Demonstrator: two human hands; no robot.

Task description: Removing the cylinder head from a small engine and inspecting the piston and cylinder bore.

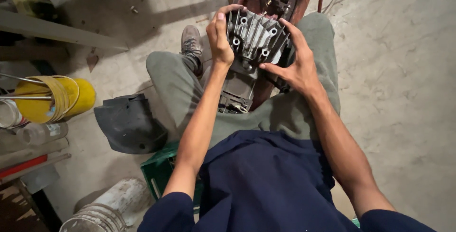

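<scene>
Presently both hands clasp the finned cylinder head (pixel 256 37) (long axis crosswise between knees): left hand (pixel 219 35) gripping one end, right hand (pixel 294 63) the other, equally near.

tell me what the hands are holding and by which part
Both hold the finned grey metal engine head: the left hand has its grip on the left edge, the right hand on the right edge.

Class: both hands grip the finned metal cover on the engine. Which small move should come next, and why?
Probably a gentle, even lift or wiggle of the finned cover: the left hand and right hand clasp opposite sides, and its bolt holes look empty.
</scene>
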